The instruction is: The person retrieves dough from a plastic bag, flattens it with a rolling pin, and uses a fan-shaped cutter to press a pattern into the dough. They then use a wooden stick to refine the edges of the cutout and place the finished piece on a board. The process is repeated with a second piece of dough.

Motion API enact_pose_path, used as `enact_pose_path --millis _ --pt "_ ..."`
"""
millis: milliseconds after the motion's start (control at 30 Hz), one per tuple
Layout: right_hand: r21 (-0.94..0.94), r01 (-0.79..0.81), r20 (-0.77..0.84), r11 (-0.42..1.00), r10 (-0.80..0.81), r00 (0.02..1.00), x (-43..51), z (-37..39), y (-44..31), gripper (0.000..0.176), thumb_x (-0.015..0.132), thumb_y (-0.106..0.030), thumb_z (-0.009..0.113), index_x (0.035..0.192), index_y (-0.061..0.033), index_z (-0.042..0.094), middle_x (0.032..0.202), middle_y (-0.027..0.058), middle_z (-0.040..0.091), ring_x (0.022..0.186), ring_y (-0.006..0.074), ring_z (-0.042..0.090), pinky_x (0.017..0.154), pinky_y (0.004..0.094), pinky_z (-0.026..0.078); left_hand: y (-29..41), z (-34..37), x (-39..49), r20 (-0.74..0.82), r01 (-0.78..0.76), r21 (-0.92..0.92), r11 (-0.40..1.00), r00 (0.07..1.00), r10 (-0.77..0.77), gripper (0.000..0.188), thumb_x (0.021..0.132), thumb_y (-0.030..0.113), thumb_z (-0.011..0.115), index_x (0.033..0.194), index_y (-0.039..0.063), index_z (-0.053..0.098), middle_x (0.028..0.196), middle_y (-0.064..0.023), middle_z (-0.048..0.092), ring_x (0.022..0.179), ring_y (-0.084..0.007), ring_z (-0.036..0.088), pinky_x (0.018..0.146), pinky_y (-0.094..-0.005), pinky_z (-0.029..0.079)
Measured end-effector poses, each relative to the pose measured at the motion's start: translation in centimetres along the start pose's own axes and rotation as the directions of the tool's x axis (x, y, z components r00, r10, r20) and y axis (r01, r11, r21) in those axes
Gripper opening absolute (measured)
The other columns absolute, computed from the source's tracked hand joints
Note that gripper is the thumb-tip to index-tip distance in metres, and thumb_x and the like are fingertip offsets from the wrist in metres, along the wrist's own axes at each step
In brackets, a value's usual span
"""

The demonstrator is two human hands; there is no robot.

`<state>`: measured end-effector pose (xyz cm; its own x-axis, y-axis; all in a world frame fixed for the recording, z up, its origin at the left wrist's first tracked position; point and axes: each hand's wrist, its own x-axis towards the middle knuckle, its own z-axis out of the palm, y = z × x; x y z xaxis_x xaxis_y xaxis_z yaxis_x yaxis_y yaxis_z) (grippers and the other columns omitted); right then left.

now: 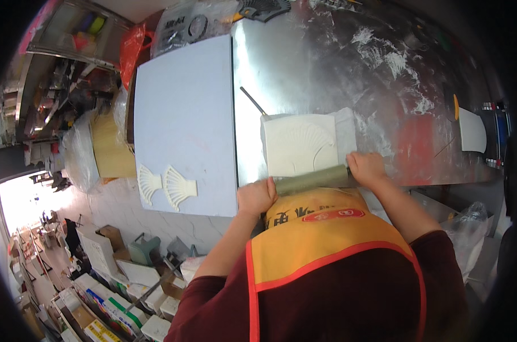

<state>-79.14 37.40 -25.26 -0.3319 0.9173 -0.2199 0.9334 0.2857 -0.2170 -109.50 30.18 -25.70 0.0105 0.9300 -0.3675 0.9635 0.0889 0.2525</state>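
Note:
A green rolling pin (311,179) lies crosswise in front of me, close to my apron. My left hand (257,197) is closed around its left end, and my right hand (366,169) grips its right end. Just beyond the pin is a flat cream-white sheet of dough-like material (290,149), with a ribbed, fan-shaped relief showing on its surface. A thin pale sheet (346,128) sticks out from under its right side. Touching its upper left corner, a thin dark stick (253,101) lies on the metal table (279,68).
To the left, a pale blue-white board (185,111) carries two cream fan-shaped openwork pieces (179,188). White powder (395,64) streaks the table's far right. A white scraper (473,130) lies at the right edge. Boxes (113,308) crowd the floor at lower left.

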Motion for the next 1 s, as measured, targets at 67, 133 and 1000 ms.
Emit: enact_pose_path --millis 67,133,1000 --pt "0.004 0.025 -0.012 1.000 -0.025 1.000 1.3 -0.6 -0.2 0.033 0.091 -0.029 0.043 0.071 -0.0085 0.059 0.063 0.0127 0.062 0.059 0.0328 0.059 0.058 0.0442 0.046 -0.3 -0.2 0.5 -0.072 0.016 -0.048 0.999 0.997 -0.019 0.045 0.093 0.032 0.035 0.068 0.010 0.065 0.061 -0.0109 0.063 0.056 -0.0301 0.061 0.052 -0.0422 0.047" --pt "-0.007 0.053 -0.071 0.999 -0.053 0.996 3.6 -0.9 -0.4 0.031 0.092 -0.027 0.043 0.071 -0.0084 0.057 0.061 0.0129 0.061 0.057 0.0327 0.059 0.057 0.0439 0.046 -0.6 -0.8 2.2 -0.072 0.074 -0.008 0.997 0.995 -0.074 0.046 0.093 0.031 0.034 0.066 0.009 0.065 0.059 -0.0103 0.062 0.055 -0.0296 0.060 0.051 -0.0414 0.047" --pt "-0.049 0.108 0.018 0.993 -0.108 0.994 11.7 -0.3 0.4 0.032 0.091 -0.028 0.040 0.074 -0.0101 0.060 0.065 0.0137 0.062 0.059 0.0347 0.060 0.056 0.0461 0.047 -1.6 -3.3 7.2 0.005 0.188 0.003 0.982 0.982 -0.188 0.047 0.094 0.034 0.034 0.069 0.010 0.066 0.064 -0.0118 0.064 0.058 -0.0326 0.061 0.054 -0.0436 0.047"
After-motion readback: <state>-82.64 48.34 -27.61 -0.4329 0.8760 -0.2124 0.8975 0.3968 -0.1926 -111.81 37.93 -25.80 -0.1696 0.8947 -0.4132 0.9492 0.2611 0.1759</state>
